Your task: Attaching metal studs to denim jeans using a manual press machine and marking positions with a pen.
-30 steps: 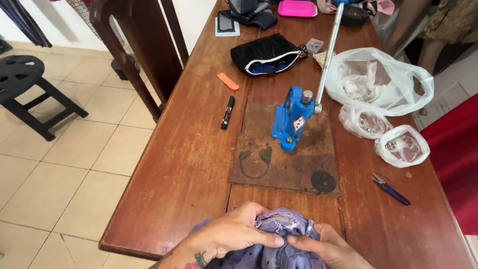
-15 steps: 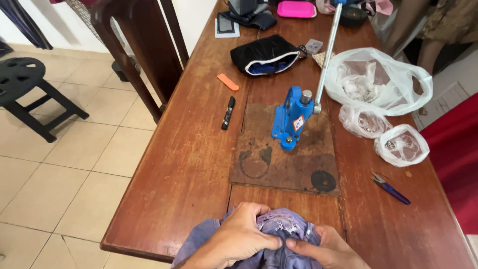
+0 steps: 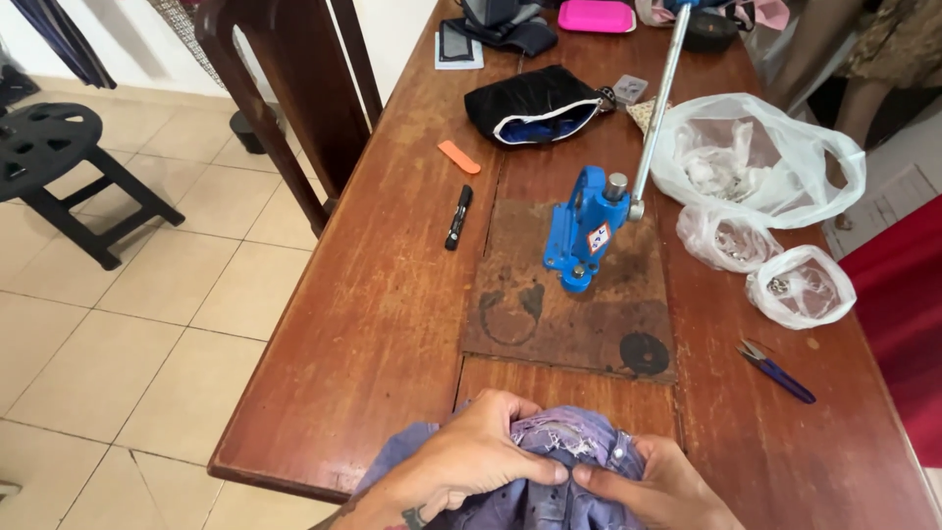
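At the near edge of the brown wooden table (image 3: 392,294), both hands clutch a bunched purple-blue denim garment (image 3: 564,437) with frayed white threads. My left hand (image 3: 471,456) wraps over its left side, fingers curled into the cloth. My right hand (image 3: 657,486) pinches it from the right, thumb meeting the left fingers. A blue hand press (image 3: 584,231) with a long metal lever (image 3: 659,98) stands on a dark wooden board (image 3: 574,314) just beyond the garment.
A black marker (image 3: 457,217) and an orange piece (image 3: 458,156) lie left of the press. Three clear plastic bags (image 3: 756,167) and small blue snips (image 3: 775,370) sit to the right. A black pouch (image 3: 530,103), pink case (image 3: 597,15), dark chair (image 3: 285,98) and black stool (image 3: 59,157) are around.
Both hands and the garment have shifted slightly up onto the table edge; the fingers have regripped the cloth. Nothing else on the table moved.
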